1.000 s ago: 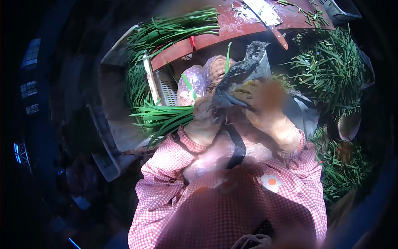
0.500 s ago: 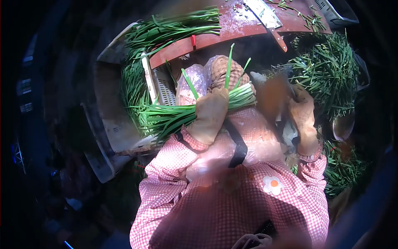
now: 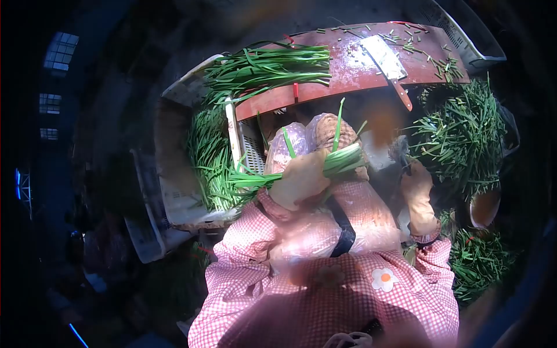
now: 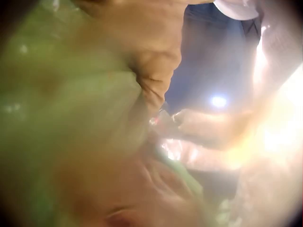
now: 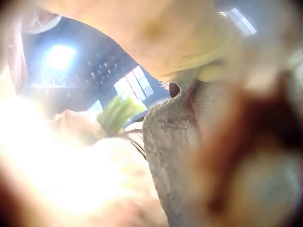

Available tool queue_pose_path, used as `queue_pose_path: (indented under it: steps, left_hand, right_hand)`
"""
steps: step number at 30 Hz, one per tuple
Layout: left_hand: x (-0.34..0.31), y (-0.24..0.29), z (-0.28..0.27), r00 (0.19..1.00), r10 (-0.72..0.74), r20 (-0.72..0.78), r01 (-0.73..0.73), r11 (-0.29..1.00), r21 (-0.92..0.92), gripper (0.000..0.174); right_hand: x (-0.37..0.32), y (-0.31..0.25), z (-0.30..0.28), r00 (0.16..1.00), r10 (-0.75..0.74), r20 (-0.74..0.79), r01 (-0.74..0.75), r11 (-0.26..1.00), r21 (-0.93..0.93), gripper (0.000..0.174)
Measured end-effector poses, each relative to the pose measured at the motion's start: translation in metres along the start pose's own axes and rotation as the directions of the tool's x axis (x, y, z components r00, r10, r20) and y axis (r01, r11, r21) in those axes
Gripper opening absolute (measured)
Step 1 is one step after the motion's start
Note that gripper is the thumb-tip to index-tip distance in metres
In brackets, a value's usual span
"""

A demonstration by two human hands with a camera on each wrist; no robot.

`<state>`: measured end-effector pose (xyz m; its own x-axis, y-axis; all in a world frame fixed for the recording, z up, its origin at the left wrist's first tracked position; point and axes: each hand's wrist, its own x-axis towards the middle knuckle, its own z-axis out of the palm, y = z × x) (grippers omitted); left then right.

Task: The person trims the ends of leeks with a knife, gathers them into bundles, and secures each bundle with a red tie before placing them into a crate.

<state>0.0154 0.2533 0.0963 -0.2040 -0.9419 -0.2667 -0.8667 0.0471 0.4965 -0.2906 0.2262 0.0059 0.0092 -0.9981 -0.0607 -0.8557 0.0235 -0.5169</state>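
My gloved left hand (image 3: 299, 182) grips a bunch of green chives (image 3: 342, 162) over my lap, cut ends to the right and leaves trailing left. In the left wrist view the chives (image 4: 57, 94) are a close green blur. To the right, my gloved right hand (image 3: 416, 188) holds a dark grey cloth (image 3: 400, 149) beside my knee. That cloth (image 5: 175, 156) fills the right wrist view, rough-textured, under the glove. The two hands are apart.
A red chopping board (image 3: 348, 75) lies ahead with a cleaver (image 3: 386, 58) and another chive bunch (image 3: 267, 66) on it. Loose chives (image 3: 464, 127) are heaped at right, beside a bowl (image 3: 486, 206). A white crate (image 3: 174, 197) at left holds more chives.
Both hands held the dark cloth together a second ago. The right hand has carried it off to the right and lower. The left hand now holds the chive bunch alone.
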Motion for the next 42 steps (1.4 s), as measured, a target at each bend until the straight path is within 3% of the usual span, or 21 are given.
queue_pose_path:
  steps: [2, 4, 5, 7, 8, 9, 10, 14, 16, 19, 21, 22, 24, 25, 26, 27, 28, 30, 32, 35, 42]
  left_hand:
    - [0.006, -0.004, -0.017, 0.994, 0.033, 0.1, -0.021, 0.992, -0.122, 0.034]
    - [0.011, -0.005, -0.024, 0.973, 0.043, 0.228, 0.0, 0.983, -0.185, 0.038]
    - [0.013, -0.016, -0.013, 0.951, 0.295, 0.09, -0.288, 0.954, -0.088, 0.04]
    - [0.018, -0.048, 0.019, 0.654, 0.751, -0.09, -0.73, 0.658, 0.186, 0.044]
    - [0.018, -0.038, 0.013, 0.87, 0.493, 0.007, -0.493, 0.87, 0.007, 0.043]
    - [0.017, -0.02, 0.001, 0.97, 0.188, 0.151, -0.17, 0.978, -0.125, 0.042]
    - [0.018, -0.01, -0.006, 0.941, -0.118, 0.317, 0.187, 0.963, -0.196, 0.041]
    - [0.014, -0.018, -0.009, 0.965, 0.004, 0.262, 0.09, 0.934, -0.345, 0.039]
    - [0.008, -0.006, -0.026, 0.946, -0.009, 0.325, 0.166, 0.874, -0.457, 0.038]
    - [0.006, -0.019, -0.034, 0.933, 0.106, 0.345, 0.184, 0.683, -0.707, 0.037]
    - [0.001, -0.022, -0.047, 0.946, 0.212, 0.245, 0.071, 0.602, -0.795, 0.037]
    - [-0.002, -0.029, -0.051, 0.951, 0.206, 0.229, 0.06, 0.606, -0.793, 0.037]
    - [-0.008, -0.048, -0.061, 0.964, 0.188, 0.188, 0.034, 0.613, -0.789, 0.037]
    - [-0.015, -0.022, -0.085, 0.982, 0.149, 0.119, -0.006, 0.649, -0.761, 0.032]
    - [-0.021, -0.026, -0.09, 0.983, 0.122, 0.138, 0.037, 0.602, -0.797, 0.03]
    - [-0.025, -0.031, -0.094, 0.982, 0.101, 0.158, 0.076, 0.553, -0.83, 0.028]
    - [-0.029, -0.034, -0.098, 0.98, 0.086, 0.18, 0.113, 0.501, -0.858, 0.026]
    - [-0.035, -0.025, -0.105, 0.996, 0.02, 0.087, 0.064, 0.525, -0.849, 0.025]
    - [-0.039, -0.026, -0.106, 1.0, 0.011, 0.013, 0.006, 0.486, -0.874, 0.023]
    - [-0.045, -0.026, -0.112, 0.999, 0.012, 0.04, 0.027, 0.527, -0.85, 0.026]
    - [-0.051, -0.028, -0.106, 0.998, 0.041, 0.041, 0.018, 0.444, -0.896, 0.035]
  right_hand:
    - [-0.01, -0.045, -0.029, 0.962, -0.153, -0.227, 0.226, 0.911, 0.345, 0.03]
    - [-0.017, -0.083, -0.037, 0.905, -0.401, -0.14, 0.423, 0.884, 0.202, 0.042]
    - [-0.019, -0.103, -0.029, 0.829, -0.537, -0.153, 0.551, 0.832, 0.066, 0.041]
    - [-0.003, -0.127, -0.013, 0.695, -0.711, -0.109, 0.713, 0.701, -0.018, 0.036]
    - [0.008, -0.121, 0.007, 0.711, -0.695, -0.108, 0.696, 0.717, -0.032, 0.03]
    - [0.019, -0.115, 0.028, 0.727, -0.679, -0.108, 0.678, 0.733, -0.046, 0.025]
    - [0.031, -0.119, 0.015, 0.7, -0.685, -0.201, 0.683, 0.725, -0.088, 0.016]
    - [0.049, -0.065, 0.011, 0.965, -0.243, 0.095, 0.25, 0.966, -0.071, 0.014]
    - [0.044, -0.017, 0.017, 0.98, -0.07, 0.189, 0.097, 0.986, -0.134, 0.019]
    - [0.024, 0.052, 0.017, 0.993, -0.07, 0.096, 0.091, 0.966, -0.241, 0.024]
    - [0.009, 0.064, -0.003, 0.917, 0.07, 0.392, 0.037, 0.965, -0.26, 0.026]
    - [-0.001, 0.073, -0.012, 0.833, 0.087, 0.546, 0.085, 0.956, -0.282, 0.028]
    - [-0.021, 0.11, -0.023, 0.781, -0.18, 0.599, 0.468, 0.804, -0.368, 0.031]
    - [-0.02, 0.085, -0.046, 0.779, -0.061, 0.624, 0.417, 0.793, -0.444, 0.03]
    - [-0.022, 0.092, -0.06, 0.823, -0.235, 0.517, 0.446, 0.831, -0.333, 0.023]
    - [-0.011, 0.077, -0.061, 0.882, -0.009, 0.472, 0.264, 0.838, -0.478, 0.014]
    - [-0.014, 0.05, -0.077, 0.943, -0.242, 0.23, 0.319, 0.858, -0.404, 0.007]
    - [0.005, 0.016, -0.08, 0.956, -0.279, 0.095, 0.295, 0.913, -0.282, 0.013]
    - [0.014, -0.032, -0.075, 0.89, -0.45, -0.079, 0.456, 0.865, 0.209, 0.025]
    - [0.02, -0.116, -0.068, 0.917, -0.388, 0.091, 0.208, 0.66, 0.722, 0.038]
    - [0.022, -0.232, -0.06, 0.817, -0.542, -0.197, 0.429, 0.344, 0.835, 0.039]
